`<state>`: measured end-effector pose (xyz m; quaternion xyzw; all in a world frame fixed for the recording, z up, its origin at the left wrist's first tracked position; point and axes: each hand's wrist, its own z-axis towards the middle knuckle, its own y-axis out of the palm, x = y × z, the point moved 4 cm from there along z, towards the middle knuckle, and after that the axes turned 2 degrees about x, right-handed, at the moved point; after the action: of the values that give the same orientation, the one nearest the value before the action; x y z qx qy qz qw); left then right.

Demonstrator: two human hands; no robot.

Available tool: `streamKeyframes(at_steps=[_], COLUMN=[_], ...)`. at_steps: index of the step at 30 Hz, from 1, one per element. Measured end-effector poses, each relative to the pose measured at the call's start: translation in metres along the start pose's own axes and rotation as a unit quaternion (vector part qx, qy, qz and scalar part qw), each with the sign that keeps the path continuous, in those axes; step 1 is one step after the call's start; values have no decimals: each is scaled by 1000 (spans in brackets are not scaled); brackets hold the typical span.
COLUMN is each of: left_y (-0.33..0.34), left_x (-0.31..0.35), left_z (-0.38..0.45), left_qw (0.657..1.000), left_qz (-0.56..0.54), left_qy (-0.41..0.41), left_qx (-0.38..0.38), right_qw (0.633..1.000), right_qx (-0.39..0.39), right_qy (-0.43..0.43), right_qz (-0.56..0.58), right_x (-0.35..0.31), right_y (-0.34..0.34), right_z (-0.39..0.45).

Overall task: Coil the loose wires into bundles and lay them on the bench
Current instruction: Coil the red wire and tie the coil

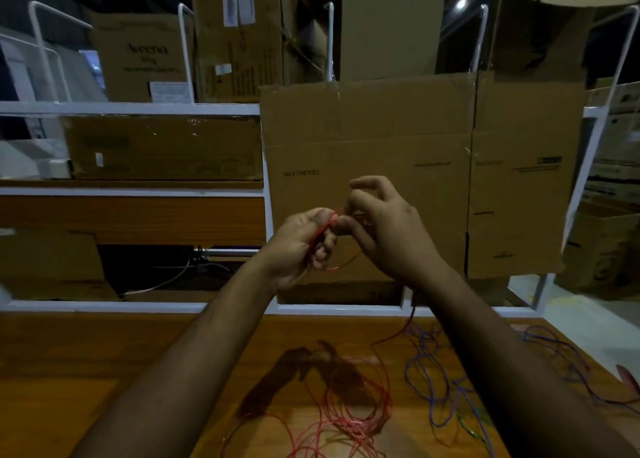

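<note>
Both my hands are raised above the wooden bench [104, 360]. My left hand [300, 246] grips a small loop of red wire [346, 412], wound round its fingers. My right hand [384, 222] pinches the same red wire right beside the left fingers. From the hands the wire hangs down to a loose red tangle on the bench below. A loose blue wire [426, 378] sprawls on the bench to the right of the red tangle, partly hidden by my right forearm. A thin green wire [469, 428] lies among the blue loops.
A white metal shelf frame [138, 307] runs along the bench's far edge. A large flattened cardboard box [415, 138] stands behind my hands, and more cartons are stacked on the shelves. The bench's right edge lies near the blue wire.
</note>
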<state>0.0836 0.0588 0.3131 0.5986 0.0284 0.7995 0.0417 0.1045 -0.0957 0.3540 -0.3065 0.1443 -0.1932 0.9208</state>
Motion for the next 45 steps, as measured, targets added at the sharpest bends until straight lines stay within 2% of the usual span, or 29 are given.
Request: streamKeyframes(at_steps=[3,6,11,17,20,21,23,25,27,30,33,35,38,40,42,45], left_y=[-1,-9,-23,-28,-31,-31,-32,-31,-25,-10,13,30,50,62,68,63], left_x=[9,10,5,5,10,12,13,11,8,5,4,4,5,6,9,20], left_z=[-8,-16,-34,-46,-50,-51,-56,-63,-71,-82,-94,-100,-108,-116,-123,-130], left_qw=[998,993,987,972,970,969,973,981,989,989,976,966,958,951,952,967], left_qz=[-52,-102,-122,-197,-206,-209,-202,-166,-120,-116,-179,-215,-248,-272,-280,-249], left_qy=[-13,-45,-89,-100,-91,-88,-84,-80,-76,-84,-112,-123,-125,-119,-99,-51], left_qx=[-36,-49,-48,-79,-92,-92,-80,-57,-37,-33,-58,-71,-78,-85,-69,-9], right_qw=[994,970,948,868,836,823,800,803,826,849,857,848,815,769,742,748], right_qx=[-24,-54,-111,-146,-170,-171,-127,-52,11,51,4,-45,-74,-90,-121,-163], right_qy=[48,102,146,232,241,242,250,261,279,300,289,282,276,298,310,288], right_qz=[95,215,259,414,463,484,530,533,490,432,427,447,504,558,582,575], right_x=[2,-1,-22,-31,-27,-24,-19,-15,-17,-21,-22,-23,-23,-21,-19,-9], right_y=[4,9,15,27,33,35,35,33,27,15,4,-1,-13,-19,-24,-30], right_z=[4,3,1,-12,-30,-37,-52,-66,-75,-82,-89,-97,-116,-131,-144,-166])
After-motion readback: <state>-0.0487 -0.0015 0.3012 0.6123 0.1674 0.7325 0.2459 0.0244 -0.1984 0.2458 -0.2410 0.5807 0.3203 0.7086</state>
